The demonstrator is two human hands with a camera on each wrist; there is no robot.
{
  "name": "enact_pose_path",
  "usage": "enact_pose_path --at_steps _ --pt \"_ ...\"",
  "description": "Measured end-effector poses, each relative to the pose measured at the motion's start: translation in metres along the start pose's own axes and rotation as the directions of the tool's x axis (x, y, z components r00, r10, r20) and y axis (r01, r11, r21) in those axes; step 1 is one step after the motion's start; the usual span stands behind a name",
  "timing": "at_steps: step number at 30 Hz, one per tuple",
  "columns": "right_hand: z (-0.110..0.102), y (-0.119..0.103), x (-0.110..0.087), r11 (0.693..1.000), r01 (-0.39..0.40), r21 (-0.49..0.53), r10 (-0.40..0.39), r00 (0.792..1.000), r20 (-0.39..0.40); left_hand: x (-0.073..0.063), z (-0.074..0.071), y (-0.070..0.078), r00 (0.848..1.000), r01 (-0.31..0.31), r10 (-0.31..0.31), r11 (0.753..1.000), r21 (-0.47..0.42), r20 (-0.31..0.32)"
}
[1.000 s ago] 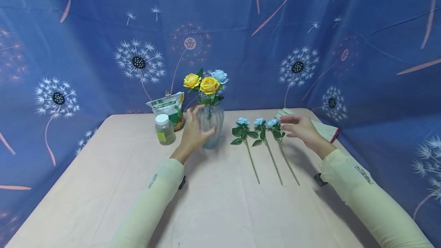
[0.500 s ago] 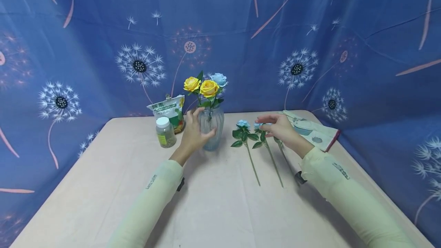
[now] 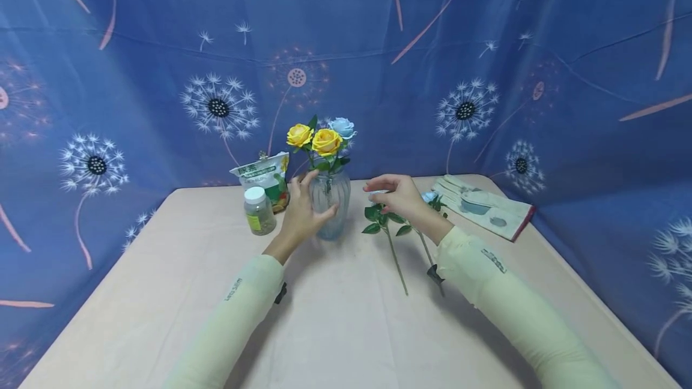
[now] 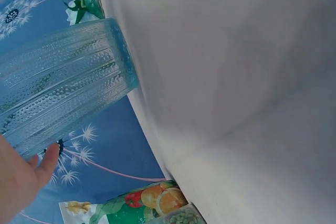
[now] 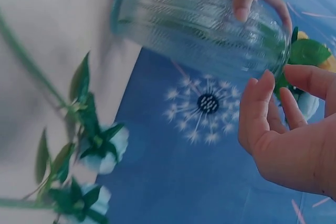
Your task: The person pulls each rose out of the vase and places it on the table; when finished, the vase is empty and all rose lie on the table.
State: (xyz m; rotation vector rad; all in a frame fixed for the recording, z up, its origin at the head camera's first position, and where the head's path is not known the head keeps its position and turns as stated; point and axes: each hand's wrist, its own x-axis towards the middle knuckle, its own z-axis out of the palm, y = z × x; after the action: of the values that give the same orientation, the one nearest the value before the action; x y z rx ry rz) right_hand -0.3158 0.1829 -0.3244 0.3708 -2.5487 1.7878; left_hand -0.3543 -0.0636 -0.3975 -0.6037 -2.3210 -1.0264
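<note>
My left hand (image 3: 301,212) holds the ribbed clear glass vase (image 3: 327,197) at its left side, its thumb lying across the front in the right wrist view. Two yellow roses (image 3: 327,142) and one blue rose (image 3: 342,127) rise from the vase's mouth. My right hand (image 3: 402,200) hovers above the loose blue roses, fingers loosely bent with nothing between them. It covers most of the leftmost rose's bloom; the leaves (image 3: 373,212) and stem (image 3: 397,263) show below. Another blue bloom (image 3: 429,196) peeks out behind the wrist, and the middle one is hidden.
Left of the vase stand a white-capped jar (image 3: 259,212) and a printed white-and-green bag (image 3: 276,179). A pale glove (image 3: 486,206) with a red cuff edge lies at the back right. A blue dandelion-print cloth (image 3: 378,95) hangs behind the table (image 3: 324,329).
My right hand has swept left across the loose blue roses, from the rightmost to the leftmost, uncovering the glove. My left hand stays at the vase.
</note>
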Motion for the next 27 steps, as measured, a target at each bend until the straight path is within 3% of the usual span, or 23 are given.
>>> enact_pose_path --at_steps 5,12,16,20,23,27 --pt "0.015 -0.012 0.008 0.995 0.098 0.007 -0.098 0.994 -0.044 0.001 0.002 -0.001 1.000 0.000 0.000 1.000 -0.019 -0.014" --pt "0.032 -0.026 0.015 0.975 0.224 0.003 -0.222 0.967 -0.129 0.002 0.007 -0.002 0.999 -0.012 0.012 1.000 -0.015 -0.034" --pt "0.037 -0.030 0.020 0.968 0.251 -0.008 -0.250 0.956 -0.151 0.000 0.008 -0.002 0.998 -0.033 0.032 0.999 -0.002 -0.049" --pt "0.037 -0.031 0.031 0.962 0.270 -0.038 -0.271 0.935 -0.230 0.000 0.008 -0.004 0.998 -0.042 0.042 0.999 0.008 -0.051" --pt "0.037 -0.032 0.041 0.964 0.254 -0.072 -0.264 0.921 -0.285 0.001 0.008 -0.005 0.998 -0.043 0.043 0.999 0.012 -0.052" --pt "0.039 -0.033 0.050 0.970 0.214 -0.112 -0.238 0.922 -0.305 0.001 0.008 -0.007 0.997 -0.040 0.041 0.999 0.017 -0.061"
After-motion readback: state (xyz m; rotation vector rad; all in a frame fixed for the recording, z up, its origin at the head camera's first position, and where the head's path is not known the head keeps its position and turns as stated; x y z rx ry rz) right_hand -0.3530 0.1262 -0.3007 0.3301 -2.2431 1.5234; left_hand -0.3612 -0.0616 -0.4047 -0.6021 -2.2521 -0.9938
